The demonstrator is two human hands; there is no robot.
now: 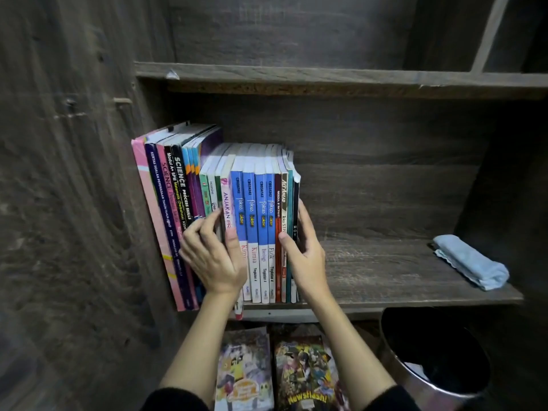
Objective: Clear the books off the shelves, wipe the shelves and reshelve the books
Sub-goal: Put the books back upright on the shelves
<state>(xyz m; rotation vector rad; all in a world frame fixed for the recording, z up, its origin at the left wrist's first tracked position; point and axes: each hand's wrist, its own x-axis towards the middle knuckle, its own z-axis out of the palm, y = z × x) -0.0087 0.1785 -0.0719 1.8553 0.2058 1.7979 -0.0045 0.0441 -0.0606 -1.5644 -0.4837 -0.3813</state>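
Nearest the camera, two glossy comic books (246, 372) lie flat below the shelf, beside a round shiny-walled waste bin (397, 369). Above them, both hands work on the row of upright paperback textbooks (261, 203) with blue, pink and black spines, which stands at the left end of the dark wood-grain shelf board (385, 277). The left hand (213, 256) has its fingertips hooked among the spines and its thumb laid across the pink one. The right hand (305, 253) has its fingers along the last book's outer cover and its thumb on a red spine. Together they clamp a block of the shorter books. Whether the block is going in or coming out cannot be told. Judgement: squeeze evenly from both sides so the middle books do not slip, slide the block straight along the board, and watch the taller leaning books at the left. A folded pale blue cloth (471, 262) lies at the board's right end, well apart. Farthest is the upper shelf board (326, 75).
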